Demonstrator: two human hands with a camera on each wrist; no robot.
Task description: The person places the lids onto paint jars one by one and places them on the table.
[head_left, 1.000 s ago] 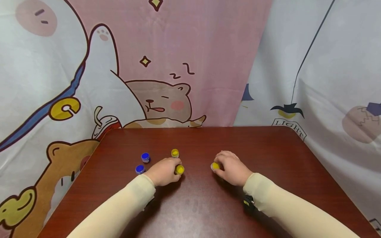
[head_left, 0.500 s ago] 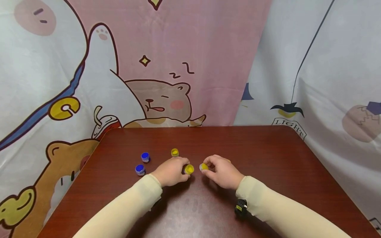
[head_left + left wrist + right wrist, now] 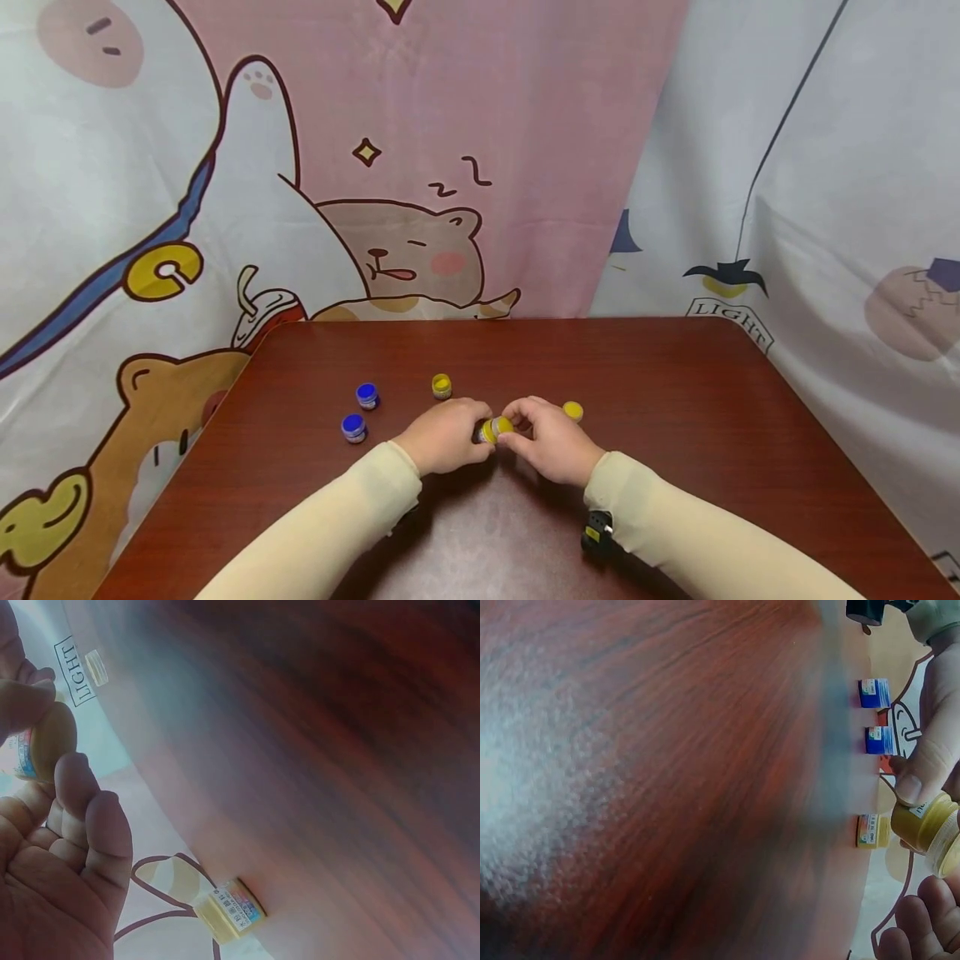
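Note:
My left hand (image 3: 446, 437) grips a small yellow paint jar (image 3: 911, 823), tipped with its mouth toward the right. Opposite it, my right hand (image 3: 555, 442) holds a round yellow lid (image 3: 502, 428) between thumb and fingers, right at the jar's mouth. In the right wrist view the clear rim of the lid lines up with the jar's neck. Just behind my right hand a second yellow lid (image 3: 573, 411) lies on the table. Beyond my left hand stands another yellow paint jar (image 3: 442, 387), upright and uncapped.
Two blue paint jars (image 3: 354, 428) with blue tops stand upright to the left of my left hand. The reddish-brown wooden table (image 3: 675, 367) reaches back to a cartoon-printed curtain (image 3: 555, 167). A black wrist device (image 3: 597, 532) hangs under my right sleeve.
My left hand has carried the jar to the right, and my right hand has brought its lid leftward until the two meet. The other yellow lid has come into sight behind my right hand.

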